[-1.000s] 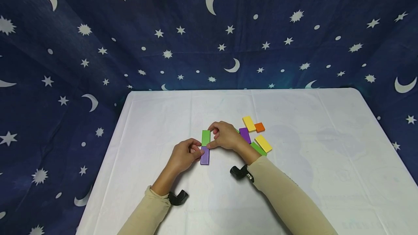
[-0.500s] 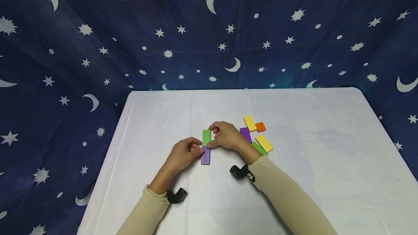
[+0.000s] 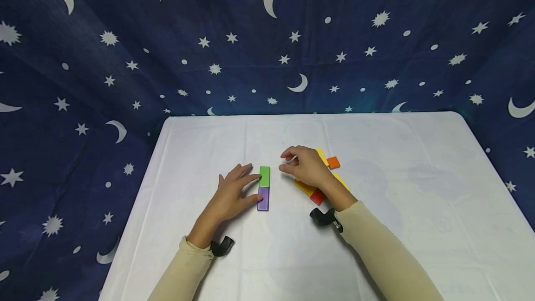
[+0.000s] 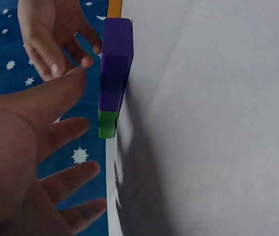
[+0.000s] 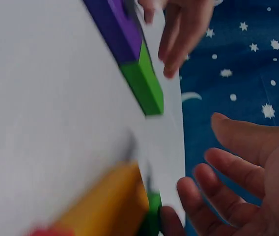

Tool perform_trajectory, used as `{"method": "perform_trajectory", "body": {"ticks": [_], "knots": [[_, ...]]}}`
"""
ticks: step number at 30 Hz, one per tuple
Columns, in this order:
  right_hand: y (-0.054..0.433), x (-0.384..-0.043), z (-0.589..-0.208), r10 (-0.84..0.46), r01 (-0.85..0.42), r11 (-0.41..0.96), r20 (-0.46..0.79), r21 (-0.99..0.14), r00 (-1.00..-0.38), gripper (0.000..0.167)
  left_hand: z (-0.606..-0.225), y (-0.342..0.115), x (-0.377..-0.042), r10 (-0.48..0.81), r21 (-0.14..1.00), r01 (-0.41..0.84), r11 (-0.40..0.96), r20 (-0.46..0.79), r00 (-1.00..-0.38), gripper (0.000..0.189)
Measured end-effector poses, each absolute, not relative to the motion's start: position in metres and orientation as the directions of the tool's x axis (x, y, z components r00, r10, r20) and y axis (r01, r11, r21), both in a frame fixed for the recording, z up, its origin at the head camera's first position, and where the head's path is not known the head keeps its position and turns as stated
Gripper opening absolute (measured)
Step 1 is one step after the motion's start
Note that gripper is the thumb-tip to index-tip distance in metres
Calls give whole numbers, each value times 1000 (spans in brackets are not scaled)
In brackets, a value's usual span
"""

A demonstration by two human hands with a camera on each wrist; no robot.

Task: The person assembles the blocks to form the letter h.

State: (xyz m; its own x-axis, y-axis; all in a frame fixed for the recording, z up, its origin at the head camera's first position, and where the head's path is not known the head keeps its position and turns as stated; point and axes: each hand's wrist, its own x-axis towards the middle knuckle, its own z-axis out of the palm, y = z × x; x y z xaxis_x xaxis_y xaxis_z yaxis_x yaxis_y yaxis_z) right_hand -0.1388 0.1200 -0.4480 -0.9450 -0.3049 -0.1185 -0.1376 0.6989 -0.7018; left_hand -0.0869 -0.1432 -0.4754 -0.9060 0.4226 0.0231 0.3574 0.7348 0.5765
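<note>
A green block and a purple block lie end to end in a straight column on the white table, the green one farther away. At their left side my left hand has its fingers spread. Its index fingertip and thumb tip reach the blocks' edge in the head view; whether they touch is unclear. My right hand hovers to the right of the column, fingers loosely bent, holding nothing. In the right wrist view a gap separates that hand from the green block.
Beneath and around my right hand lie loose blocks: an amber one, a red one, an orange one, and yellow ones partly covered by the hand and forearm. A starry blue cloth hangs behind the table.
My right hand has left the green block and moved right, over the loose blocks. My left hand's fingers have spread from their bent pose. The green and purple blocks stay in place.
</note>
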Motion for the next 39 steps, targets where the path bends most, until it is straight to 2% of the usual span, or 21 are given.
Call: {"method": "perform_trajectory", "body": {"ticks": [8,15,20,24,30,34,39], "knots": [[155,-141,-442,-341,-203,790,-139,-579,-930,34,-479,-143,-86,444,551,348,758,-46,-895,65],[173,-144,-440,-360,-181,810,-228,-558,-905,28,-481,-143,-88,445,545,337,767,-74,-893,63],[175,-141,-442,-395,-167,796,-290,-582,-872,17,-480,-144,-88,438,550,322,770,-90,-894,62],[175,-138,-444,-410,-182,811,-318,-556,-855,19,-480,-143,-87,434,543,323,775,-86,-897,62],[171,-139,-447,-389,-199,852,-330,-485,-860,25,-479,-142,-88,428,528,322,786,-88,-899,62],[168,-140,-449,-364,-192,878,-348,-439,-864,24,-478,-142,-88,427,526,318,789,-97,-899,62],[165,-139,-450,-368,-196,874,-342,-445,-864,20,-479,-143,-87,424,524,315,792,-100,-900,62]]}}
